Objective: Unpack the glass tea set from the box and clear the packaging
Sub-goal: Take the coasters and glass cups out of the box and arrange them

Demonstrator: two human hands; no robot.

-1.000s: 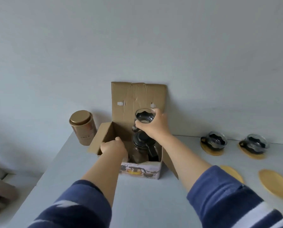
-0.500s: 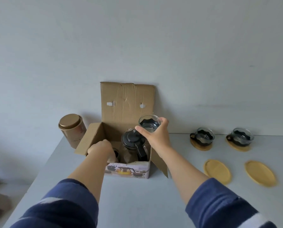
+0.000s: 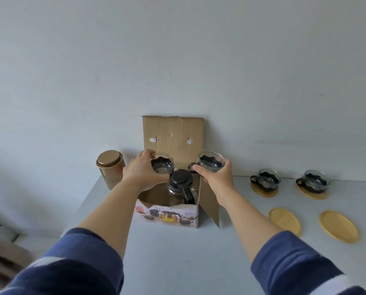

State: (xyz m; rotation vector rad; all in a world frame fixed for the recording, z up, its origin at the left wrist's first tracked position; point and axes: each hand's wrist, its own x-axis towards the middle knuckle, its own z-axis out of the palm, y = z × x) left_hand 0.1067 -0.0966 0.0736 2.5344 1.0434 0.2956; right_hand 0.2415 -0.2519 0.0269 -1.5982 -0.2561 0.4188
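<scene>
An open cardboard box (image 3: 167,216) with a printed front stands on the grey table, its back flap upright against the wall. A glass teapot (image 3: 181,186) with a black lid and handle stands inside it. Above the box, my left hand (image 3: 140,173) holds one glass cup (image 3: 162,166) with a black holder. My right hand (image 3: 217,177) holds a second glass cup (image 3: 209,162) over the box's right side. To the right, two more cups (image 3: 265,180) (image 3: 314,181) sit on bamboo coasters.
Two bare bamboo coasters (image 3: 284,221) (image 3: 338,226) lie on the table (image 3: 178,256) at the right front. A gold tea tin (image 3: 109,170) stands left of the box near the wall. The box's right flap (image 3: 209,204) hangs outward.
My left hand has come up out of the box holding a cup. My right hand has carried its cup to the right, clear of the teapot.
</scene>
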